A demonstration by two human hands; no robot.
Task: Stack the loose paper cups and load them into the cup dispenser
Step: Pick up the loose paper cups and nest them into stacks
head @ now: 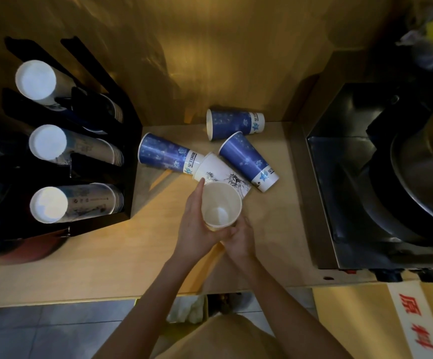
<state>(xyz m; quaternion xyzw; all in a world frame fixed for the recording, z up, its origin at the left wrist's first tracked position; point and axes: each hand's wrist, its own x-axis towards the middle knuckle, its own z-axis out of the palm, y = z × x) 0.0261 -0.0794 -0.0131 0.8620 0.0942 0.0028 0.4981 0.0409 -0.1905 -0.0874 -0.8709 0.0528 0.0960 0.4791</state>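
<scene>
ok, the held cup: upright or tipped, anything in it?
Upright and empty. The white cup opens toward the camera, bare bottom visible inside, held between the left hand and right hand.

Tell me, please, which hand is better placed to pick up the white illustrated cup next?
Probably the left hand: its fingertips reach beside the white illustrated cup, while the right hand sits lower, under the held cup.

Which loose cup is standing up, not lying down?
The plain white cup held in both hands, the left hand and right hand. Its open mouth faces up; the blue cups and the drawn-on white one lie tipped over.
</scene>
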